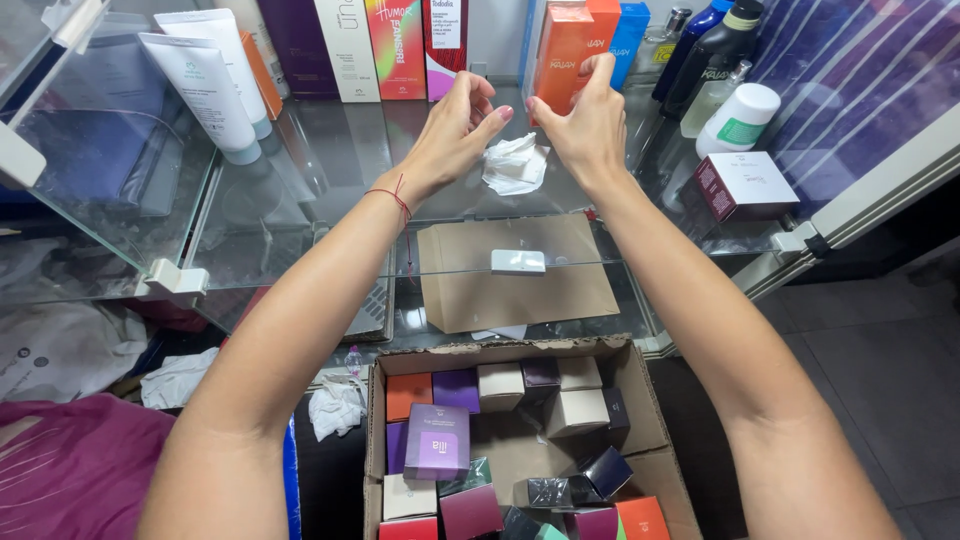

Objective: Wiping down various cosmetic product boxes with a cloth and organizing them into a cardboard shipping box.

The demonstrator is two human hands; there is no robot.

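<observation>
- head view: right hand (590, 125) closed around the orange box (563, 55) on the glass shelf (330, 160), among other upright boxes already there; left hand (455, 125) open, empty, just beside it
- seemingly midway: the cardboard carton (640, 400) below is crowded with small purple, beige and orange boxes

Both arms reach out over a glass shelf (300, 200). The right hand (590, 125) touches an orange box (562, 45) standing at the back, its fingers (600, 70) curled against the box's side. The left hand (455, 125) hovers open just beside it, holding nothing. A crumpled white tissue (515, 163) lies on the glass below the hands. Lower down, a cardboard carton (640, 400) holds small purple, orange and cream boxes.
</observation>
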